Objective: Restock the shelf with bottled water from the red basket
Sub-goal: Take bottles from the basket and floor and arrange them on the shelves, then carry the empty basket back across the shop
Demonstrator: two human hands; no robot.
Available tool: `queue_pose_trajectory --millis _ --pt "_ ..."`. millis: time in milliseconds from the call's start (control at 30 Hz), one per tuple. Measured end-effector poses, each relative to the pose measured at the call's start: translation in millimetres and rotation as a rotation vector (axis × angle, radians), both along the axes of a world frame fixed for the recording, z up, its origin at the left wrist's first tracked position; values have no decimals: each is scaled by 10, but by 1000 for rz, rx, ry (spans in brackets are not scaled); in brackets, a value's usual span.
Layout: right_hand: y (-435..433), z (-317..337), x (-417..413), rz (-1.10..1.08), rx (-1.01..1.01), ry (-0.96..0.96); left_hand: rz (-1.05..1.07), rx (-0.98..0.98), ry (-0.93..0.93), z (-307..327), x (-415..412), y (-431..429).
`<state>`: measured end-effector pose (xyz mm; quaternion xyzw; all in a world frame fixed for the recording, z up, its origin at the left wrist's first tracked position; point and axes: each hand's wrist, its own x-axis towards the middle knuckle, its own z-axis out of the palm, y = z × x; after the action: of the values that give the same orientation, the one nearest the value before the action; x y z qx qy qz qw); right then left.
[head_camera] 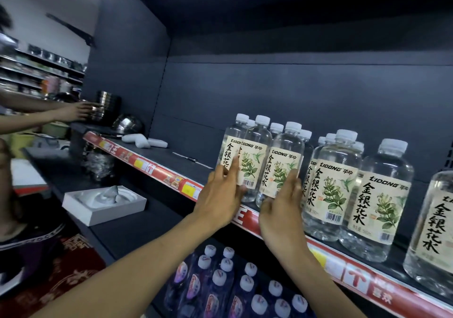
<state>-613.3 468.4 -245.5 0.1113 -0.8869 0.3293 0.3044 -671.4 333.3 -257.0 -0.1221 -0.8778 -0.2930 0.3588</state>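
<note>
Two hands, fingers straight, gripping nothing: I log left hand [218, 200] touching leftmost bottle [230, 149], right hand [279, 207] fingertips against front bottle [282, 151].

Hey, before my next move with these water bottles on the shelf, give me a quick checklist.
1. Left hand touching the leftmost bottle: ok.
2. Right hand touching the neighbouring front bottle: ok.
3. Both bottles upright: ok.
4. Free shelf space left of the row: ok.
5. Red basket within reach: cannot tell, not in view.
</note>
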Motion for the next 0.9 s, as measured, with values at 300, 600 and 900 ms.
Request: queue_pose_trajectory --millis 300,600,900 --pt "-521 -487 295 162 231 108 487 -531 3 -443 993 -820" --pt "-1913 -1024 1004 648 198 57 1017 -524 -281 -1121 2856 -2256" --pt "-3640 -2081 2929 1190 302 -15 1631 -204 -666 -2253 6048 -2748"
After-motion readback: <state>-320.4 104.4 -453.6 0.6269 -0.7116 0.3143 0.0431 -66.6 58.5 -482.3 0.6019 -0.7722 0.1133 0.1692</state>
